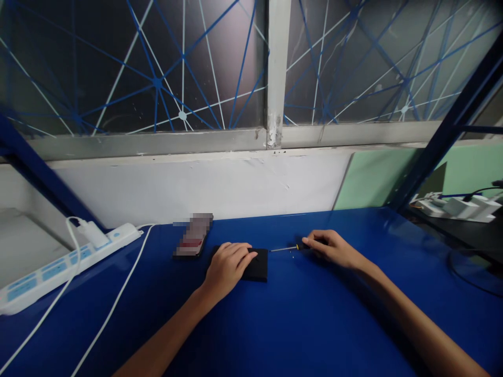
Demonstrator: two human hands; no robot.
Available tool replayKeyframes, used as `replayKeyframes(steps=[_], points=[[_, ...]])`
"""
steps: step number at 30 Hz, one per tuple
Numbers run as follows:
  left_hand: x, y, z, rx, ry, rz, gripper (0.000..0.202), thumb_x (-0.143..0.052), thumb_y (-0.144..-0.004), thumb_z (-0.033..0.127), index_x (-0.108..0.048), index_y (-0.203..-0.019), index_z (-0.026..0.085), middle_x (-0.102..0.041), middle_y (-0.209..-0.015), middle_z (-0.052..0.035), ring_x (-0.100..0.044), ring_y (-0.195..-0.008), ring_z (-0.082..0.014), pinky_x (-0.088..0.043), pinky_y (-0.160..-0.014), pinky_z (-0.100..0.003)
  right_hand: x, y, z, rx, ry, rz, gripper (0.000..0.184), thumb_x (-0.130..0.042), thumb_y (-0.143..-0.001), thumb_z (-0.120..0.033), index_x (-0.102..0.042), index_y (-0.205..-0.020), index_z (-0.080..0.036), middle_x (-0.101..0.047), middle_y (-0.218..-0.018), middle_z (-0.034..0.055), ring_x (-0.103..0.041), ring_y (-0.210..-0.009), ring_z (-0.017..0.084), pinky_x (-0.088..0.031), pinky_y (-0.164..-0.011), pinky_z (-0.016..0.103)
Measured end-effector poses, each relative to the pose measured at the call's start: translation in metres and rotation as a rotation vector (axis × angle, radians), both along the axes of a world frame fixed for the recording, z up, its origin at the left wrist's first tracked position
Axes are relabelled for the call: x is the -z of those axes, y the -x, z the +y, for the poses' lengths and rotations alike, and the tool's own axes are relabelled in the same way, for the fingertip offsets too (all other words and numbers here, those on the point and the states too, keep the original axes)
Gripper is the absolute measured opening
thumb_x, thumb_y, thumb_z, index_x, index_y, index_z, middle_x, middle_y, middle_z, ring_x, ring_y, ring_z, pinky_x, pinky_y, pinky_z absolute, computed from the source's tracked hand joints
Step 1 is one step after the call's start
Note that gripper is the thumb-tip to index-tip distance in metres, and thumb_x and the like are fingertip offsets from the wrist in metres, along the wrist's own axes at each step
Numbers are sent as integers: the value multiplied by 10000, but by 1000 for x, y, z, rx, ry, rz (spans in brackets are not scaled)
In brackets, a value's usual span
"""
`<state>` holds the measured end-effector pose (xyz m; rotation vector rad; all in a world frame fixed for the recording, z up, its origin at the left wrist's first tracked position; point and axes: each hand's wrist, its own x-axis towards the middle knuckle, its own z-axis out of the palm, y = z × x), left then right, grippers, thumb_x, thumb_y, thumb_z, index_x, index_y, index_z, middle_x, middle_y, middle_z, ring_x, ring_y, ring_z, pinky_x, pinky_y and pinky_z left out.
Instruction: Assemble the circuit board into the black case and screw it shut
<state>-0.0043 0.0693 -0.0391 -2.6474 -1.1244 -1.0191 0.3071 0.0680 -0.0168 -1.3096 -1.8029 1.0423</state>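
My left hand [231, 263] lies over a flat black rectangular case [257, 267] on the blue tabletop, its fingers curled across the top and hiding the left part. What the case is, I cannot make out. To the right, my right hand [330, 247] grips a screwdriver [286, 248] by its dark handle, which has a yellow band near the shaft. The thin metal shaft points left, and its tip is just beside the right edge of the case. A few tiny light specks [292, 255] lie on the table below the shaft.
A phone-like object [192, 235], partly blurred, rests behind my left hand. On the left is a white power strip [70, 267] with a plugged-in charger [92, 233] and white cables [113, 309]. White adapters [463, 207] sit at far right. Blue frame posts [444, 125] flank the table.
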Motion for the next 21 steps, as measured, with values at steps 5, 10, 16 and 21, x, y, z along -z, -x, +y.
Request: replayKeyframes(steps=[5, 10, 16, 21], points=[[1, 0, 0, -6, 0, 2, 296, -444, -993, 305, -677, -846, 198, -738, -955, -55, -689, -926, -211, -509, -837, -390, 4, 3, 1, 16, -4, -52, 512, -472, -892, -578, -447, -565, -185, -341, -517, -70, -262, -477, 85, -228, -466, 224], [0, 0, 0, -3, -2, 10, 301, -439, -995, 301, -681, -848, 198, -737, -954, -54, -690, -922, -213, -510, -834, -396, 3, -1, 1, -13, 16, 14, 342, -599, -839, -512, -597, -785, -175, -491, -625, -45, -376, -512, 96, -287, -474, 213], [1, 1, 1, 2, -15, 4, 294, -446, -994, 303, -684, -864, 191, -738, -957, -54, -689, -924, -214, -506, -824, -396, 8, -7, 4, -78, -11, 12, 234, -742, -725, -316, -630, -872, -171, -594, -807, 5, -537, -684, 136, -423, -611, 242], [4, 2, 2, 4, -11, -1, 282, -457, -990, 295, -686, -866, 187, -735, -960, -55, -685, -930, -208, -505, -818, -380, 12, -6, 8, -87, -7, 65, 249, -747, -699, -250, -581, -869, -174, -599, -751, -8, -555, -669, 139, -428, -620, 256]])
